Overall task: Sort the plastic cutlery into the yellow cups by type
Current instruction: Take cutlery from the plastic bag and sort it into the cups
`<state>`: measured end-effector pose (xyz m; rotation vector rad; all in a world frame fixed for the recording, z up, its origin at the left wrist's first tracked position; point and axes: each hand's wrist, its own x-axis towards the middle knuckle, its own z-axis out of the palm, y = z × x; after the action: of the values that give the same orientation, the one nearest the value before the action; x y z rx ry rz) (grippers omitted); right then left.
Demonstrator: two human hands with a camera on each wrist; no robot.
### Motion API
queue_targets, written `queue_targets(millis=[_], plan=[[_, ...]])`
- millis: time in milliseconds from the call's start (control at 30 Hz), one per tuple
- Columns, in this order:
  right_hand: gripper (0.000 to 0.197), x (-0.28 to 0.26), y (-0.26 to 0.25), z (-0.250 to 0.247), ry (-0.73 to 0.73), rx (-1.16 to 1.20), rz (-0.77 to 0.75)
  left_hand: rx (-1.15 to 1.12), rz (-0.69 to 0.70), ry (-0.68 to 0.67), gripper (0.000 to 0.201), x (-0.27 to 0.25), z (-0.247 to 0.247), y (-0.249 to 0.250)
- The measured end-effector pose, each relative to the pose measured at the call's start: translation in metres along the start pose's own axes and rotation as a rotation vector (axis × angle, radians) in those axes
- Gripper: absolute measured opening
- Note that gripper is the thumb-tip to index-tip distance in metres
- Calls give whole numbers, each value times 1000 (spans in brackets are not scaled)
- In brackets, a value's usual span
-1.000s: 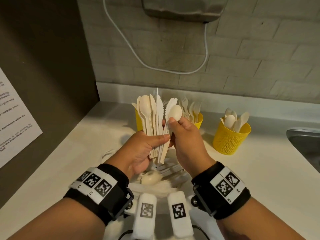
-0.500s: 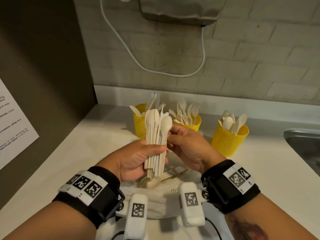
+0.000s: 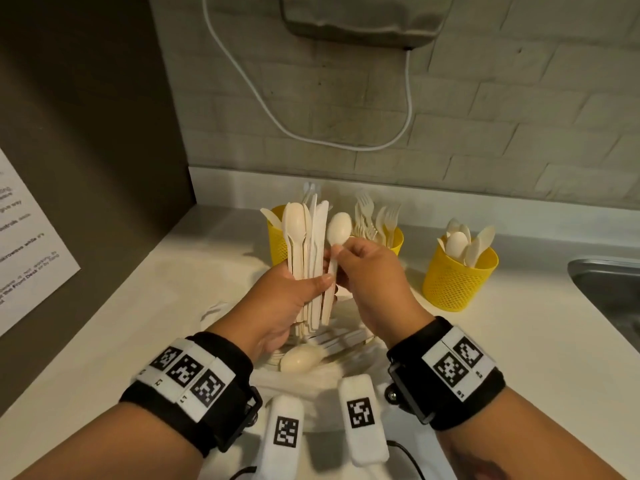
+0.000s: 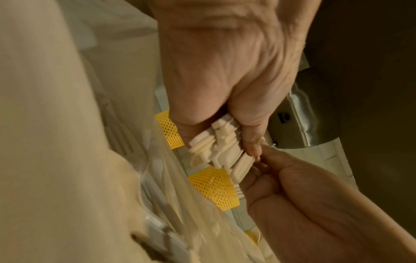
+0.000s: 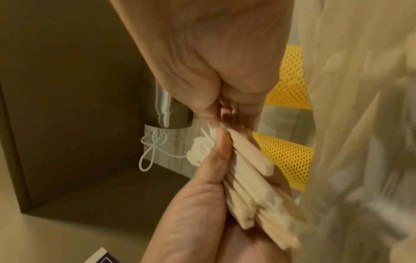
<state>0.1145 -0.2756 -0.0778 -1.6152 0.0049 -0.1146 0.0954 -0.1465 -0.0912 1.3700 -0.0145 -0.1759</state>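
Observation:
My left hand (image 3: pixel 298 292) grips an upright bundle of cream plastic cutlery (image 3: pixel 306 244), spoons and knives mixed; its handle ends (image 4: pixel 216 147) show in the left wrist view. My right hand (image 3: pixel 349 261) pinches the handle of one spoon (image 3: pixel 339 228) at the bundle's right side. Behind the hands stand three yellow mesh cups: the left cup (image 3: pixel 277 242) mostly hidden, the middle cup (image 3: pixel 396 240) full of forks, the right cup (image 3: pixel 459 280) with spoons. More cutlery lies in a clear bag (image 3: pixel 322 351) under my hands.
The white counter (image 3: pixel 145 327) ends at a dark side panel (image 3: pixel 86 133) on the left carrying a printed sheet (image 3: pixel 27 251). A steel sink (image 3: pixel 609 289) sits at the right edge. A wall unit (image 3: pixel 360 19) with a white cord hangs above.
Both hands rose again after dipping low. The right hand has shifted its pinch down the single spoon's handle, and that spoon now stands apart at the bundle's right.

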Motion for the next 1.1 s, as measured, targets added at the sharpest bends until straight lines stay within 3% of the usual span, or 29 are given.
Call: queue_targets(millis=[67,133,200,267,333,433,500,600,667,767,867,1100], plan=[[18,5,-10,-4,92,155,2,39,17,54,24,0,0,-3],[15,6,-22,-6,158,166,-60,72,42,106,25,3,2,-7],[21,1,-25,-1,97,-24,-114,131,46,138,24,5,10,-3],[41,-7,-22,8,-15,-275,-141,145,80,97,12,7,17,2],[51,-13,-19,16,-53,-366,-152,164,159,136,26,4,27,6],[37,-11,-15,18,18,-405,-151,87,160,120,28,0,25,2],[26,-9,-12,16,-10,-278,-81,136,158,68,11,-4,19,2],[20,-7,-11,12,-154,90,93,312,129,59,51,3,4,-4],[23,-7,-13,8,-212,206,160,219,167,0,58,-3,2,1],[15,-7,-16,4,-232,286,193,66,153,11,42,-4,4,1],[16,-9,-17,3,-237,371,218,151,228,80,26,0,4,-5],[20,-9,-13,3,-164,563,224,262,366,279,21,0,9,-8]])
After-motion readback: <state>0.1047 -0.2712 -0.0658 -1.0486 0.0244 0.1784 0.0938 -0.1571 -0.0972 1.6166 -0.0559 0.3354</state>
